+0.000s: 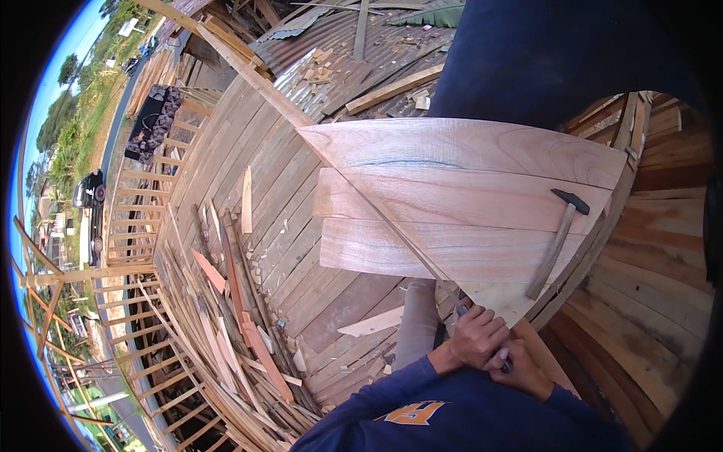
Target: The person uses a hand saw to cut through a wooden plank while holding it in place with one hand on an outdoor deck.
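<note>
The left hand (480, 336) wraps its fingers tightly around a slim dark tool (463, 307), whose upper end shows beside the near corner of the pale boards (407, 194). The right hand (525, 371), touching the left, has its fingers curled closed about the tool's lower end. A hammer (558, 242) lies on the boards; a thin wooden strip (380, 213) crosses them diagonally.

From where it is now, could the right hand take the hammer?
Probably yes: the hammer lies uncovered on the boards, its handle towards the right hand, nothing visible between. That hand seems to grip a dark tool, so it must likely release it first.
</note>
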Demonstrator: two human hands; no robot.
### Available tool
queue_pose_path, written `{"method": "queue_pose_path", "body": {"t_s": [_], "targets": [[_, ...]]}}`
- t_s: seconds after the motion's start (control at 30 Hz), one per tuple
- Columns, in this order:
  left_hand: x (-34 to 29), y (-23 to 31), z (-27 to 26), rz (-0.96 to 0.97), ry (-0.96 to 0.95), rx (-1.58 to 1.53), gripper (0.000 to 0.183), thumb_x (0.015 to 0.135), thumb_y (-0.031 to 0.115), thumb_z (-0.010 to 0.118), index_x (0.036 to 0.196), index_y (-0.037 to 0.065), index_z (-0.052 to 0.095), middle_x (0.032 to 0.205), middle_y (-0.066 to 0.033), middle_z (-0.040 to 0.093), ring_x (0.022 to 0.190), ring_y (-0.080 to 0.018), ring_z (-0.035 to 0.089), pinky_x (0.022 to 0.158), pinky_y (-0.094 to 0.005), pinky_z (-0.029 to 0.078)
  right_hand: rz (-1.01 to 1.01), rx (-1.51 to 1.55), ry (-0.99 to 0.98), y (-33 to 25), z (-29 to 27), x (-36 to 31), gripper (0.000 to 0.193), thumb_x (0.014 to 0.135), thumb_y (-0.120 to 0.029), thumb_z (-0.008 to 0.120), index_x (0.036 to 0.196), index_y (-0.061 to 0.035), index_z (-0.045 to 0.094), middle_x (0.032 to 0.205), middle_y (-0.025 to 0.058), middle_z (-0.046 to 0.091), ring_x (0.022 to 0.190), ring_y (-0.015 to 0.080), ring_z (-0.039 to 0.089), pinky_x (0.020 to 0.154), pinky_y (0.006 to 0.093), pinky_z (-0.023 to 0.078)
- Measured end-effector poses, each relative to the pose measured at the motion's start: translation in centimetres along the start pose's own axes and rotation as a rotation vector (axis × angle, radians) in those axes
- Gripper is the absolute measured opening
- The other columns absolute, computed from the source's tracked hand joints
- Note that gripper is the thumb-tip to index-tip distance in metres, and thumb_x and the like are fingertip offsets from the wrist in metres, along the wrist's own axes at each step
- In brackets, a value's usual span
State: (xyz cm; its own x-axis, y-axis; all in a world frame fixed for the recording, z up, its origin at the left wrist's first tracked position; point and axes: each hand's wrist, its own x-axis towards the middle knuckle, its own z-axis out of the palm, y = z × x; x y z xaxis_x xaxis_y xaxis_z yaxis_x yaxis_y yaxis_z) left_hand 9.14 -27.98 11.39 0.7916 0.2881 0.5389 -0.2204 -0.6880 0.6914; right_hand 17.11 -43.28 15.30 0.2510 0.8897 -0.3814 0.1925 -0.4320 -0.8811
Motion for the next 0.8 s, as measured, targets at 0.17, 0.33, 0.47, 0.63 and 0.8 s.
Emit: {"method": "queue_pose_path", "body": {"t_s": [0.17, 0.33, 0.47, 0.63, 0.8], "targets": [[2.6, -11.6, -7.7, -0.044, 0.039, 0.058, 0.032, 0.082, 0.035, 0.046, 0.066, 0.008, 0.051, 0.062, -0.0098, 0.046, 0.057, -0.0282, 0.047, 0.058, -0.0408, 0.037, -0.068, 0.082, 0.076, -5.2, 2.4, 15.0, 0.026, 0.076, -0.003, 0.065, 0.101, 0.0009, 0.060, 0.075, 0.0228, 0.064, 0.080, 0.0410, 0.069, 0.069, 0.0410, 0.055], [8.5, -28.4, -19.9, -0.662, 0.291, -0.666, 0.066, 0.099, 0.052, 0.030, 0.066, 0.001, 0.057, 0.059, -0.0027, 0.054, 0.053, -0.0090, 0.049, 0.049, -0.0275, 0.035, 0.111, 0.075, -0.125, -17.5, 2.5, 35.8, 0.026, 0.079, -0.004, 0.058, 0.102, 0.0078, 0.061, 0.084, 0.0227, 0.067, 0.081, 0.0306, 0.069, 0.069, 0.0382, 0.052], [5.3, -19.3, -13.8, -0.182, 0.151, 0.051, 0.050, 0.095, 0.041, 0.036, 0.064, 0.006, 0.054, 0.059, -0.0101, 0.054, 0.055, -0.0260, 0.051, 0.055, -0.0387, 0.038, -0.192, 0.121, 0.077, -7.8, 4.5, 26.2, 0.015, 0.081, -0.002, 0.061, 0.092, 0.0040, 0.054, 0.069, 0.0150, 0.059, 0.064, 0.0225, 0.060, 0.062, 0.0339, 0.048], [0.7, -0.6, -0.7, 0.002, 0.037, 0.019, 0.034, 0.082, 0.040, 0.049, 0.067, 0.009, 0.052, 0.065, -0.0065, 0.045, 0.059, -0.0243, 0.048, 0.059, -0.0367, 0.040, 0.005, -0.119, -0.012, -0.2, -0.2, 1.6, 0.038, 0.072, -0.008, 0.073, 0.108, -0.0009, 0.062, 0.085, 0.0216, 0.069, 0.081, 0.0368, 0.071, 0.070, 0.0421, 0.057], [2.7, -13.3, -8.7, -0.021, 0.077, 0.074, 0.036, 0.082, 0.040, 0.047, 0.065, 0.009, 0.051, 0.060, -0.0080, 0.046, 0.056, -0.0267, 0.047, 0.058, -0.0396, 0.037, -0.032, 0.034, 0.035, -4.9, 3.2, 16.8, 0.028, 0.076, -0.003, 0.065, 0.103, 0.0010, 0.058, 0.081, 0.0257, 0.065, 0.080, 0.0389, 0.070, 0.065, 0.0396, 0.053]]}}
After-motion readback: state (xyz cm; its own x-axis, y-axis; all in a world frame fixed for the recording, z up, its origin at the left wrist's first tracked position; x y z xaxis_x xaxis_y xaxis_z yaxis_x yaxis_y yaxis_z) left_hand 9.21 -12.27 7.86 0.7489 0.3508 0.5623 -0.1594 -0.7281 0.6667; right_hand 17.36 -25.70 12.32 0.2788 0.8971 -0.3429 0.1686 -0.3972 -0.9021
